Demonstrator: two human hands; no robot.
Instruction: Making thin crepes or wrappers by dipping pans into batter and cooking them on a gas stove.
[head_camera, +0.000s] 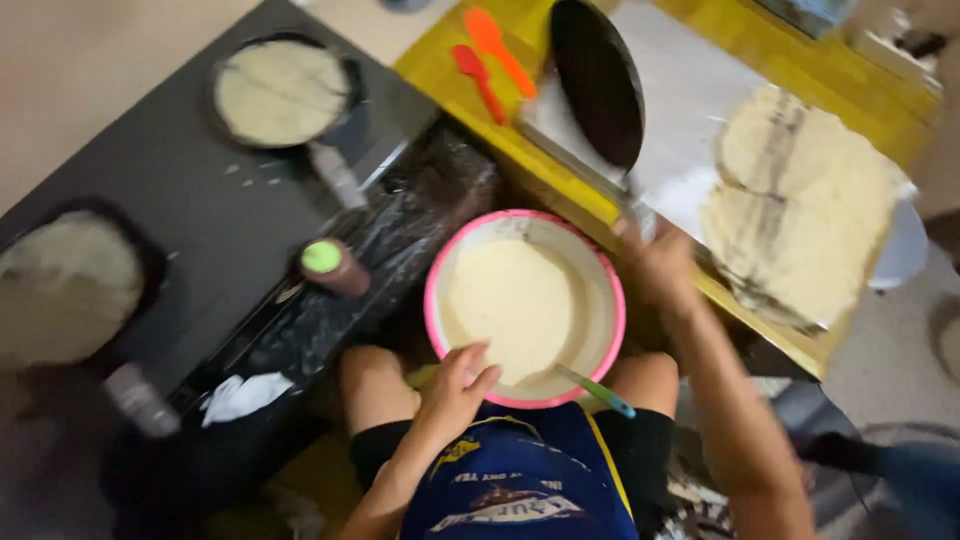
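My left hand (455, 385) rests on the near rim of a pink bowl (432, 290) filled with pale batter, which sits between my knees. A ladle handle (596, 388) with a teal tip leans out of the bowl at the near right. My right hand (657, 262) grips the handle of an empty dark frying pan (597, 80), tilted up over a white sheet on the yellow table (440, 62). A stack of cooked thin crepes (800, 200) lies to the right of the pan.
A black cooktop (190, 215) at left carries two pans with crepes cooking, one at the far side (280, 92) and one at the left edge (65, 285). A small green-capped bottle (330, 265) stands by it. Red and orange spatulas (490, 62) lie on the yellow table.
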